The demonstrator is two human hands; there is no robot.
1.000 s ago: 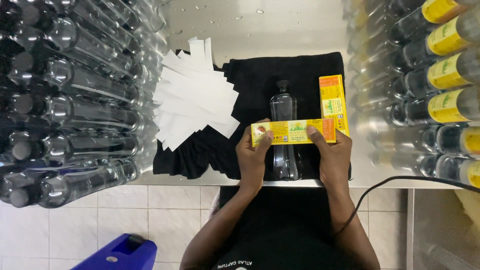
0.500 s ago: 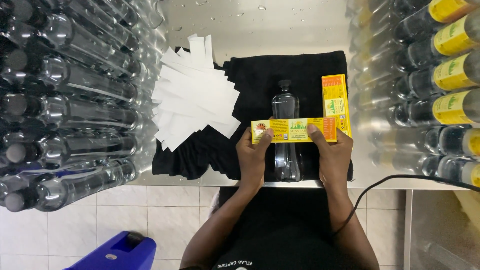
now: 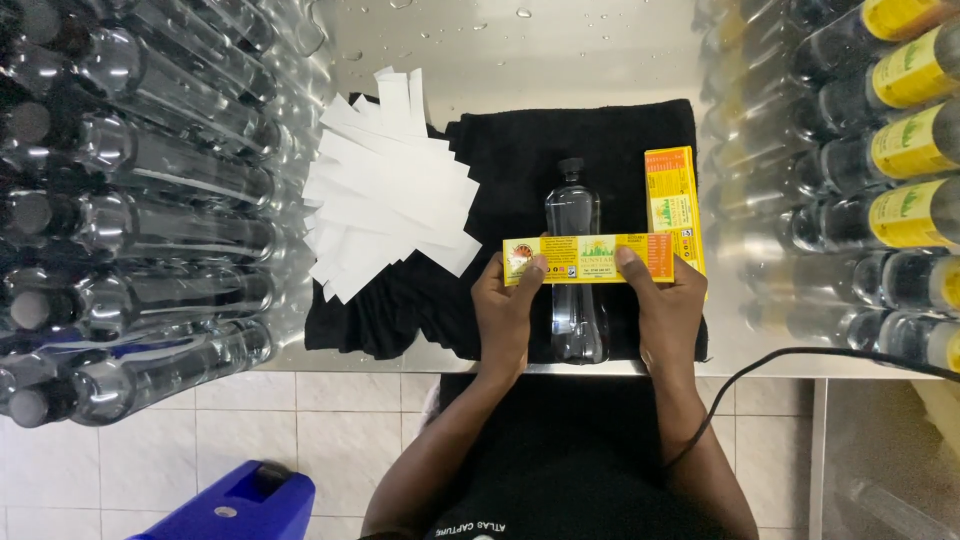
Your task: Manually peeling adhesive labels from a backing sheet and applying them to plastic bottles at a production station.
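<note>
Hands hold one yellow label (image 3: 588, 259) stretched flat across a clear bottle (image 3: 574, 270) that lies on a black cloth (image 3: 500, 170), cap pointing away from the person. The left hand (image 3: 505, 315) is closed on the label's left end, thumb on top and fingers beneath; the right hand (image 3: 665, 315) is closed on its right end the same way. The label crosses the bottle at about the middle of its body, and whether it already touches the plastic cannot be told.

Right of the bottle, touching the cloth's edge, lies a stack of yellow labels (image 3: 672, 205). Left of the bottle a fan of white backing strips (image 3: 385, 190) spreads over the cloth and onto the metal surface (image 3: 520, 50), which carries water drops. Further left of the bottle lie rows of bare bottles (image 3: 150, 200); further right, labelled bottles (image 3: 890, 150).

As a judgement, the main risk is a skewed label: the bottle is round and rests loose on soft cloth, so it could roll under uneven pressure and set the label crooked or wrinkled. If one hand lowers its end before the other, air could be trapped. Water from the surface reaching the adhesive side could weaken the bond. A dark cable (image 3: 800, 360) hangs near the right wrist and could snag.
</note>
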